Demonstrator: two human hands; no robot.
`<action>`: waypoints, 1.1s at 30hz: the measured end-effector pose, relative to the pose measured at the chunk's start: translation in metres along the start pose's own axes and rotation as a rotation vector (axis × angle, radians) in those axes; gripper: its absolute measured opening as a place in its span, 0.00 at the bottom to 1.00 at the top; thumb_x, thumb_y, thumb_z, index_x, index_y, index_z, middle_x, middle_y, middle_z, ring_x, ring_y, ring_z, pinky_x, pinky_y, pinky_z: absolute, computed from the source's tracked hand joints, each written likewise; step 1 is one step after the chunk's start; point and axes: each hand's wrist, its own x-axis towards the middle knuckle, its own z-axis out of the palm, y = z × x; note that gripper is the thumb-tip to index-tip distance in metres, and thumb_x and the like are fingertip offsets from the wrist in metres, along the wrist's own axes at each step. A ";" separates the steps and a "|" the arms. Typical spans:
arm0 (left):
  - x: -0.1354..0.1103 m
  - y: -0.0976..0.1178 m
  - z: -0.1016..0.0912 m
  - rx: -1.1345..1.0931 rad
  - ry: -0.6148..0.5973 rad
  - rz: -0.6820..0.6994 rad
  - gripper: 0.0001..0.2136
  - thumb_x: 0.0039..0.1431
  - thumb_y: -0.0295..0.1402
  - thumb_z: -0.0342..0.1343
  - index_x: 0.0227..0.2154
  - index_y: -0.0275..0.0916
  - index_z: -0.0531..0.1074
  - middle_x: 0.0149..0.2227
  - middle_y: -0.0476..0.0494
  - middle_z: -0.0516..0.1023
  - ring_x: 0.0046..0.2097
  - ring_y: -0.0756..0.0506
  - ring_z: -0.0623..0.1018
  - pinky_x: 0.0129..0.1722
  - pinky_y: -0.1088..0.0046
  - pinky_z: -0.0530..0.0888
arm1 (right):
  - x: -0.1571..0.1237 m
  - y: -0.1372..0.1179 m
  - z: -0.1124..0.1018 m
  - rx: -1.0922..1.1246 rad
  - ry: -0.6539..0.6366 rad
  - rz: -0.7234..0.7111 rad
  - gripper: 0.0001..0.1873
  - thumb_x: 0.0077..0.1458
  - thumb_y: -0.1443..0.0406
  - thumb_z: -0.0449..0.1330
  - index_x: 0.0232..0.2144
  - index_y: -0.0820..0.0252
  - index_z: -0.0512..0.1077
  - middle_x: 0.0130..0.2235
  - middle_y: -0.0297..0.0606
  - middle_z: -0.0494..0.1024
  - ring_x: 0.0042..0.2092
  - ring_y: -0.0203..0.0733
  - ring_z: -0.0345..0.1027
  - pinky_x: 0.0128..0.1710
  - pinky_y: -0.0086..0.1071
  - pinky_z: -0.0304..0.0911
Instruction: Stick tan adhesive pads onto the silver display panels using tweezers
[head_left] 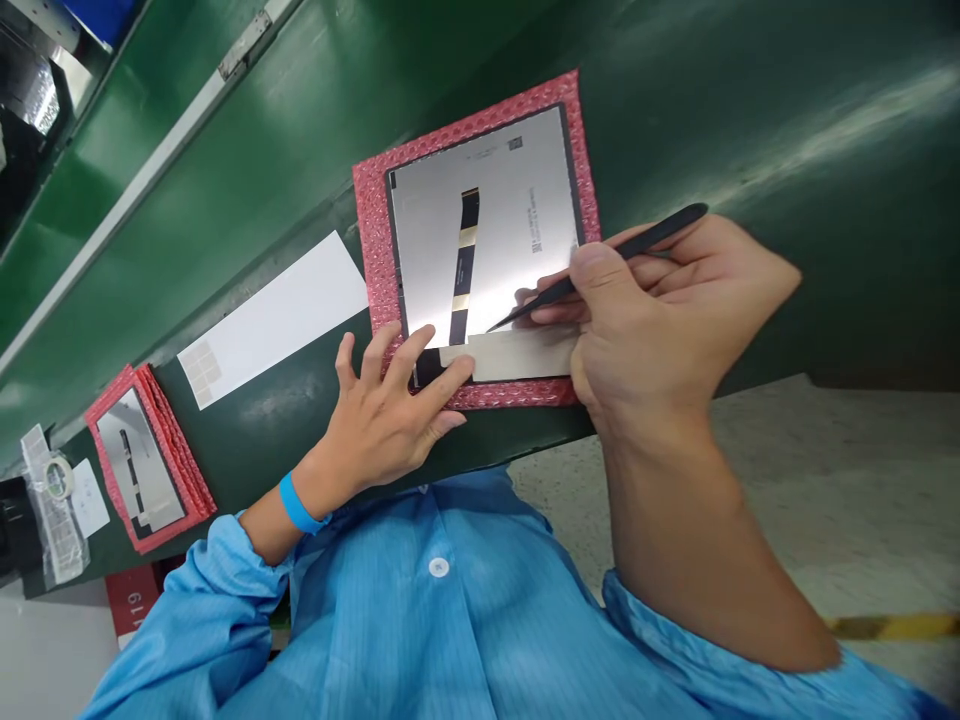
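Observation:
A silver display panel [502, 220] lies back side up on a pink bubble-wrap sheet [367, 230]. A dark flex cable [465, 260] runs across it down to a pale strip [525, 355] along the near edge. My right hand [649, 320] is closed round black tweezers [555, 292]. Their tip points left, at or just above the panel beside the strip; contact I cannot tell. My left hand [397, 405] rests with fingers spread over the panel's near left corner, its index fingertip on the strip's left end.
A white sheet [277, 315] with small beige squares lies left of the panel. Further left is a stack of similar panels in pink wrap [154, 460]. A tape roll [58, 478] sits at the far left. The green table's [525, 440] front edge runs close before my body.

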 end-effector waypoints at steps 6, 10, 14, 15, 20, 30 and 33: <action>0.000 0.000 0.006 0.039 0.014 -0.035 0.24 0.73 0.47 0.47 0.67 0.49 0.64 0.68 0.36 0.64 0.70 0.30 0.58 0.68 0.37 0.46 | -0.001 0.000 0.000 0.009 0.011 -0.001 0.06 0.55 0.71 0.67 0.34 0.67 0.72 0.29 0.38 0.77 0.26 0.43 0.74 0.21 0.31 0.74; -0.004 -0.005 -0.002 0.051 0.031 0.036 0.23 0.73 0.47 0.49 0.65 0.46 0.66 0.68 0.36 0.66 0.70 0.30 0.59 0.68 0.36 0.46 | -0.001 -0.001 0.000 -0.008 -0.003 0.002 0.06 0.56 0.70 0.67 0.35 0.67 0.72 0.29 0.38 0.78 0.26 0.43 0.74 0.20 0.30 0.73; 0.001 -0.008 -0.007 0.001 0.024 0.072 0.20 0.73 0.47 0.48 0.58 0.44 0.73 0.66 0.35 0.69 0.69 0.31 0.62 0.68 0.38 0.51 | -0.002 -0.003 0.000 -0.018 -0.003 0.005 0.05 0.56 0.71 0.66 0.34 0.66 0.72 0.28 0.37 0.77 0.26 0.42 0.74 0.21 0.30 0.74; 0.003 -0.008 -0.007 0.005 0.030 0.077 0.21 0.73 0.47 0.47 0.58 0.43 0.72 0.66 0.35 0.69 0.68 0.32 0.63 0.68 0.39 0.52 | -0.002 -0.003 0.001 -0.015 -0.001 0.004 0.05 0.56 0.71 0.66 0.34 0.66 0.72 0.28 0.36 0.77 0.26 0.42 0.74 0.21 0.29 0.74; 0.001 -0.004 -0.002 0.130 0.058 0.075 0.25 0.73 0.48 0.47 0.65 0.40 0.66 0.67 0.34 0.68 0.68 0.30 0.64 0.67 0.32 0.52 | -0.002 -0.001 0.000 0.009 0.007 -0.005 0.06 0.54 0.70 0.66 0.32 0.65 0.71 0.27 0.36 0.76 0.25 0.43 0.74 0.20 0.30 0.74; 0.009 0.009 0.001 0.120 -0.017 0.136 0.28 0.74 0.50 0.43 0.69 0.43 0.61 0.72 0.39 0.62 0.71 0.31 0.61 0.67 0.26 0.51 | -0.002 0.002 0.000 0.034 0.015 -0.001 0.09 0.51 0.67 0.68 0.30 0.65 0.71 0.25 0.37 0.75 0.24 0.42 0.72 0.20 0.29 0.73; 0.006 0.012 0.003 0.120 -0.034 0.106 0.28 0.74 0.49 0.42 0.70 0.42 0.60 0.73 0.40 0.60 0.72 0.31 0.58 0.67 0.24 0.52 | -0.004 0.003 -0.001 0.040 0.006 0.003 0.10 0.51 0.66 0.69 0.30 0.65 0.71 0.26 0.38 0.75 0.23 0.42 0.72 0.19 0.28 0.72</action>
